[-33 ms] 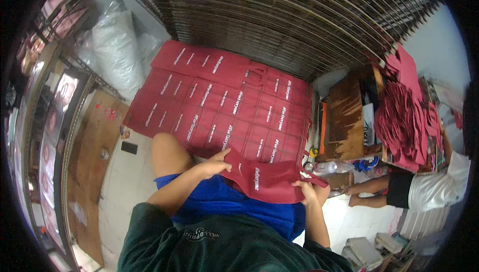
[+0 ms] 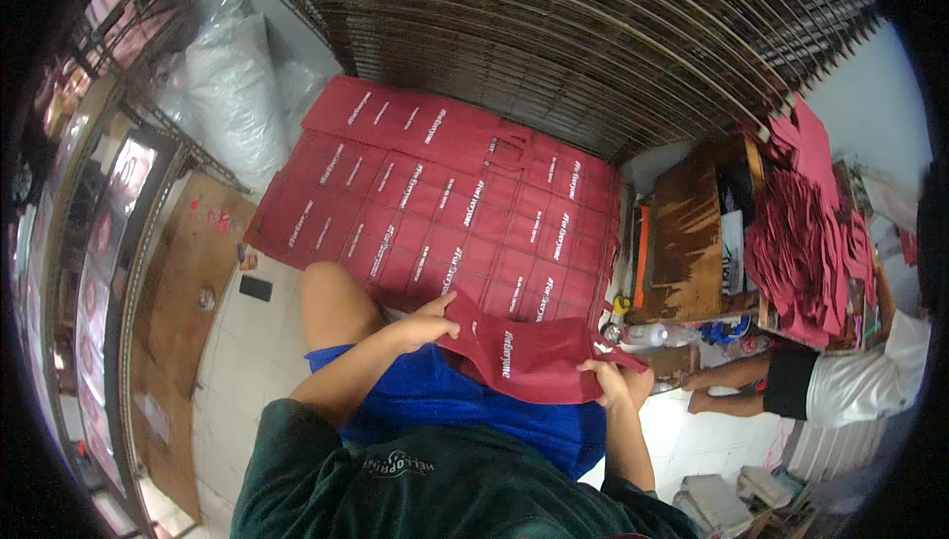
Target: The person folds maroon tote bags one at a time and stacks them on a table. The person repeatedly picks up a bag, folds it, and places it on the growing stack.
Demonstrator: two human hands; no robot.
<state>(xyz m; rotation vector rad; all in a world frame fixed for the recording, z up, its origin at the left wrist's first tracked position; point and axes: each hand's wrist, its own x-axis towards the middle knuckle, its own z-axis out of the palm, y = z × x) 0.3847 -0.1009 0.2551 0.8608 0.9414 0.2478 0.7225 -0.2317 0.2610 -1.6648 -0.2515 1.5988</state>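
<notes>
My left hand [image 2: 427,326] pinches the left end of a dark red fabric bag [image 2: 539,356] with white print. At its right end, my right hand [image 2: 605,379] grips the lower edge, beside a narrow strap [image 2: 625,358]. The bag is stretched between both hands over my lap, sagging a little in the middle. Just beyond it, many matching printed red bags [image 2: 435,198] lie overlapped in rows on a wire rack. A pair of handles [image 2: 509,147] shows near the far edge of those rows.
Raised wire racks [image 2: 554,35] lean over the far side. At right stands a wooden cabinet [image 2: 682,233] beside piled red bags [image 2: 796,243], where another person [image 2: 860,371] is. A phone [image 2: 255,288] lies on the tiled floor at left, near a wooden board [image 2: 183,312] and plastic-wrapped bundle [image 2: 232,94].
</notes>
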